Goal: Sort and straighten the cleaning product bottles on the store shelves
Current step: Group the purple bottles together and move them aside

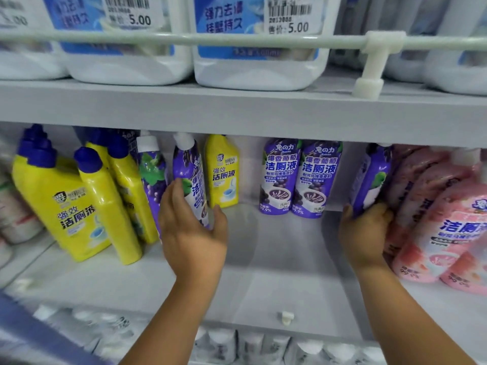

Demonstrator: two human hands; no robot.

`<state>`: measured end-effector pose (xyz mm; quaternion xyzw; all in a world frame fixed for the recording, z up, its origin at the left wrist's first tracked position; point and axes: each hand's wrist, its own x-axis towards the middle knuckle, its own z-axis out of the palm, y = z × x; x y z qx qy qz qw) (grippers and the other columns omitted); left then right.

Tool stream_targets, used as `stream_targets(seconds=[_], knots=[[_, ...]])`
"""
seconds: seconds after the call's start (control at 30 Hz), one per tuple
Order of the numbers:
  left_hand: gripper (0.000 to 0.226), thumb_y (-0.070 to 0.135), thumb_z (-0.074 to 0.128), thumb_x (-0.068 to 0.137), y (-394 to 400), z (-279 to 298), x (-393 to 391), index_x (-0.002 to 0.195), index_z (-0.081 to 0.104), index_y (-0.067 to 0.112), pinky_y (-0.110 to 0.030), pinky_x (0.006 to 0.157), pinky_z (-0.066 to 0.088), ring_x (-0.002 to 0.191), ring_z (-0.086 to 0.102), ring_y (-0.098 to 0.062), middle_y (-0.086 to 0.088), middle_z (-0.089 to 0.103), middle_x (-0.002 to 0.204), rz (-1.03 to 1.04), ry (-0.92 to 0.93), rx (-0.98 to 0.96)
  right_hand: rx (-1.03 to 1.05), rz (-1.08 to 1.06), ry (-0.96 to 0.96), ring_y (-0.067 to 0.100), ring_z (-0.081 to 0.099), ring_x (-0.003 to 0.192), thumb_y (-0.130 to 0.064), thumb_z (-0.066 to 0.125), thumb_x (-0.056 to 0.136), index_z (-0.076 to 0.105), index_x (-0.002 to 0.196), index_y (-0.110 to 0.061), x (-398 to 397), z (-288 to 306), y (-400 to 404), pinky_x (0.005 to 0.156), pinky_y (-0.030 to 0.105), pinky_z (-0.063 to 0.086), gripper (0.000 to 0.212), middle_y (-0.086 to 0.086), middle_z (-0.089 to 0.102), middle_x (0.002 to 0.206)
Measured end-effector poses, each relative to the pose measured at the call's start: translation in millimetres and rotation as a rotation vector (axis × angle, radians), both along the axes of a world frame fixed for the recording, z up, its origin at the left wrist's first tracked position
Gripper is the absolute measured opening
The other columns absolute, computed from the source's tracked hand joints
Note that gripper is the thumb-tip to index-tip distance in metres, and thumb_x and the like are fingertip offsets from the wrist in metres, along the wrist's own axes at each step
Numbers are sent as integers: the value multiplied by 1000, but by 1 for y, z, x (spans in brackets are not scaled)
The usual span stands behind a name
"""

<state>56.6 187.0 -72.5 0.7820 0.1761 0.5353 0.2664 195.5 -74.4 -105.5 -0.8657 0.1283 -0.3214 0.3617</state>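
We are finding the left hand (192,233) wrapping its fingers and thumb around the lower body of a purple bottle (191,177), which is tilting with its white cap toward the upper left. The right hand (365,233) is cupping the base of a second purple bottle (371,175), fingers curling under and behind it, and this bottle is leaning against the pink bottles (437,219) at the right. We are judging both grips as low holds chosen to swing each bottle upright and slide it inward (toward its own kind).

Moving outward, two purple bottles (300,177) are standing upright, side by side and touching, at the back of the middle shelf (276,272), labels facing front. A lone yellow bottle (222,171) is standing just left of them, apart from the yellow bottles (79,196) leaning together at the far left, with another purple bottle (152,175) wedged between that group and the left hand.

Between the two hands the shelf floor is lying bare to the front lip, giving open room for regrouping. Overhead, the upper shelf (237,106) edge is sitting close above the caps, so we are advising sliding over lifting.
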Motion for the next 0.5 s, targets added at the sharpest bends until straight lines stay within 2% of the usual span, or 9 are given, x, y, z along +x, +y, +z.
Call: stream_targets(seconds=[0.03, 0.1, 0.17, 0.23, 0.3, 0.37, 0.43, 0.47, 0.5], knots=[[73, 16, 75, 82, -2, 0, 0, 145, 44, -1, -45, 103, 48, 130, 50, -40, -22, 52, 140, -15, -1, -5, -21, 7, -13, 55, 52, 104, -13, 75, 86, 48, 109, 15, 0, -1, -1, 88, 52, 41, 46, 42, 50, 114], [79, 15, 78, 80, -9, -4, 1, 148, 40, 1, -40, 94, 52, 128, 53, -38, -21, 46, 142, -64, 9, -82, -48, 23, -29, 54, 53, 98, -12, 77, 85, 49, 104, 15, -4, -2, -2, 84, 53, 43, 43, 41, 52, 109], [87, 18, 80, 79, -13, -14, 6, 152, 34, 7, -41, 86, 59, 124, 56, -36, -17, 38, 146, -116, 17, -216, -55, 53, -43, 52, 54, 95, -12, 78, 84, 50, 102, 15, -12, -4, -2, 82, 54, 45, 43, 39, 53, 104], [88, 27, 76, 80, -10, -25, 13, 154, 31, 12, -48, 88, 60, 124, 57, -37, -13, 37, 147, -153, 6, -291, -23, 117, -47, 50, 55, 96, -12, 80, 82, 50, 102, 15, -27, -4, 3, 82, 50, 44, 45, 37, 53, 105], [86, 30, 74, 79, -6, -27, 21, 153, 33, 16, -49, 95, 57, 129, 55, -33, -8, 42, 146, -207, -21, -366, 4, 175, -23, 47, 55, 98, -14, 84, 79, 50, 105, 12, -40, -4, 7, 81, 43, 41, 50, 35, 53, 109], [80, 25, 78, 79, -3, -23, 33, 148, 39, 15, -39, 96, 57, 126, 58, -25, -7, 50, 141, -263, -32, -464, 48, 230, 75, 40, 57, 101, -24, 88, 76, 51, 112, 4, -50, -2, 11, 82, 40, 43, 59, 25, 53, 116], [69, 17, 81, 80, 4, -20, 46, 140, 48, 12, -13, 89, 52, 117, 64, -20, -5, 61, 133, -284, -8, -525, 168, 353, 127, 25, 63, 104, -30, 91, 71, 49, 124, -7, -51, 3, 11, 85, 34, 51, 71, 11, 57, 121], [64, 17, 82, 80, 8, -20, 51, 136, 52, 12, -7, 88, 48, 116, 65, -21, -5, 65, 130, -275, 10, -525, 266, 451, 148, 12, 65, 104, -27, 91, 72, 46, 131, -14, -50, 6, 9, 84, 24, 52, 75, 3, 58, 123], [59, 19, 82, 81, 13, -21, 56, 133, 54, 13, -12, 92, 49, 116, 65, -22, -4, 67, 128, -258, 25, -515, 371, 569, 169, 0, 65, 104, -20, 89, 75, 42, 137, -20, -48, 10, 7, 82, 14, 51, 78, -4, 60, 125]])
